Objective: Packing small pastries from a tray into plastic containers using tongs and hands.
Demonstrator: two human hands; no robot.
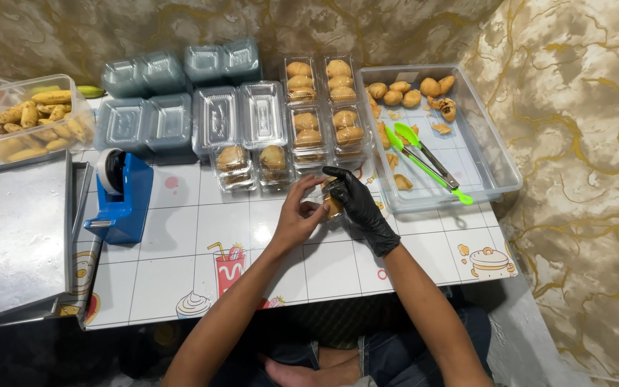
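Observation:
Both my hands meet over the white tiled table (180,251) around a small clear plastic box with pastries (332,206). My bare left hand (297,218) grips its near side. My right hand (356,204), in a black glove, holds its far side and top. Filled clear boxes of golden pastries (308,129) stand in rows just behind my hands. To the right, a clear plastic tray (492,154) holds loose pastries (410,93) and green tongs (424,163).
A blue tape dispenser (122,197) stands left of my hands. Stacks of empty clear boxes (173,93) line the back. A clear tub of pastries (34,122) and a metal tray (16,229) are at the left. A marbled wall rises at the right.

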